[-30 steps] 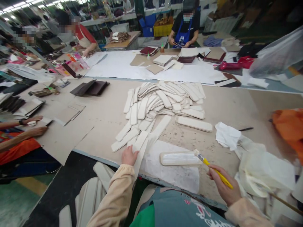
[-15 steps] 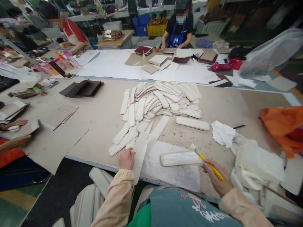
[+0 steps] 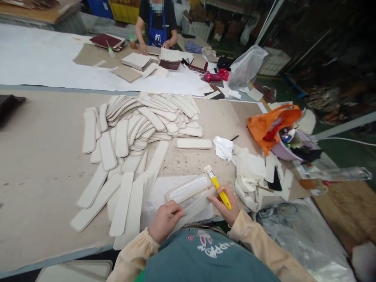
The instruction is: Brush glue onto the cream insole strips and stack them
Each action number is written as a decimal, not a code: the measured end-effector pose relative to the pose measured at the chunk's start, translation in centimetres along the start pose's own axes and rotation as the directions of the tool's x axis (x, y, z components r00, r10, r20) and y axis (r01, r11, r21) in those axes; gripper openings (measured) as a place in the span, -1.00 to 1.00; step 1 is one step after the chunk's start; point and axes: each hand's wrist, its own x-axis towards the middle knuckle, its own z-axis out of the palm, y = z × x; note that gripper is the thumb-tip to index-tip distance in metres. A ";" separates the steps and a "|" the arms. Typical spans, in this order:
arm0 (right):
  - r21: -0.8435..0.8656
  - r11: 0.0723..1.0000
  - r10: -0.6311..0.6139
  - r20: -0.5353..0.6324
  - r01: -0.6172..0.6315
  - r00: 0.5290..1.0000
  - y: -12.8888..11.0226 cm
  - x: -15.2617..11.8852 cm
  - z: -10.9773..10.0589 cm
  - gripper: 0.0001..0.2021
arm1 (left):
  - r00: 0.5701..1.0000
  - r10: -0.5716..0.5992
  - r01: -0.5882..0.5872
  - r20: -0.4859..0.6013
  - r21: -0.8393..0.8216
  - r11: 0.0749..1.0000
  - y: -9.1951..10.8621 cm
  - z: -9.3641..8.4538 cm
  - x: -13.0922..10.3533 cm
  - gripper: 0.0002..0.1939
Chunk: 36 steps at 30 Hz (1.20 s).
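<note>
My left hand [image 3: 166, 220] is closed on the near end of a thin pale strip [image 3: 195, 205]. At the strip's other end are the thumb and fingertips of my right hand [image 3: 225, 204], which also grips a yellow-handled paintbrush [image 3: 219, 187], bristles up. Just beyond the strip lies an oblong off-white piece [image 3: 188, 188] with a shiny wet-looking coating inside its border. It rests on a stained white sheet [image 3: 155, 196]. More flat strips [image 3: 133, 209] lie overlapping to the left of my left hand.
A large heap of rounded off-white pieces [image 3: 147, 123] covers the table's middle. Crumpled white cloth [image 3: 223, 148] and an orange bag [image 3: 273, 125] are on the right. Across a white-covered table [image 3: 44, 58], a co-worker in a blue apron [image 3: 158, 31] handles flat panels.
My left hand has come from the strips to the body's front with one strip. My right hand has drawn the brush back from the coated piece and met the strip. The view has turned right.
</note>
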 end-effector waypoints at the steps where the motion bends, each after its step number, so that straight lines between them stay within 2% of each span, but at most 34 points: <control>1: -0.051 0.999 0.014 -0.013 -0.015 1.000 0.4 -0.3 -0.4 -0.68 | 0.999 -0.038 0.039 0.025 -0.029 0.999 -0.3 0.6 0.3 -0.78; 4: -0.137 0.990 0.012 -0.039 -0.017 0.999 2.1 -0.6 -1.9 -0.70 | 0.965 -0.190 0.225 0.180 -0.201 0.953 -1.9 2.0 0.2 -0.73; 6: -0.162 0.987 0.002 -0.076 -0.014 0.997 3.3 -0.3 -2.8 -0.70 | 0.909 -0.296 0.390 0.293 -0.349 0.852 -3.1 2.7 -0.6 -0.67; 8: -0.176 0.984 -0.001 -0.108 -0.018 0.994 4.3 0.2 -3.2 -0.69 | 0.857 -0.396 0.512 0.329 -0.473 0.717 -3.8 3.4 -1.6 -0.60; 10: -0.178 0.984 0.001 -0.104 -0.020 0.995 5.1 1.0 -3.3 -0.68 | 0.834 -0.486 0.543 0.262 -0.551 0.634 -4.2 4.0 -2.0 -0.55; 11: -0.183 0.983 -0.002 -0.088 -0.014 0.996 5.5 1.4 -3.2 -0.69 | 0.829 -0.524 0.530 0.195 -0.570 0.628 -4.4 4.2 -2.0 -0.55; 13: -0.209 0.978 -0.034 -0.049 0.023 0.998 6.1 2.3 -2.8 -0.71 | 0.813 -0.582 0.492 0.031 -0.572 0.657 -4.7 4.5 -1.4 -0.59; 16: -0.256 0.961 -0.107 0.005 0.105 0.994 7.1 3.7 -2.2 -0.74 | 0.757 -0.625 0.460 -0.192 -0.521 0.719 -5.5 4.4 0.0 -0.71; 20: -0.291 0.946 -0.136 0.042 0.142 0.990 8.5 5.5 -1.3 -0.74 | 0.680 -0.631 0.501 -0.374 -0.392 0.772 -6.1 4.0 1.6 -0.80; 25: -0.330 0.926 -0.178 0.043 0.183 0.983 9.8 6.7 -0.5 -0.73 | 0.645 -0.615 0.577 -0.454 -0.239 0.781 -5.8 3.6 2.7 -0.81; 36: -0.436 0.861 -0.240 0.102 0.260 0.965 11.3 7.7 0.3 -0.76 | 0.658 -0.610 0.645 -0.442 -0.086 0.759 -6.1 3.2 3.1 -0.78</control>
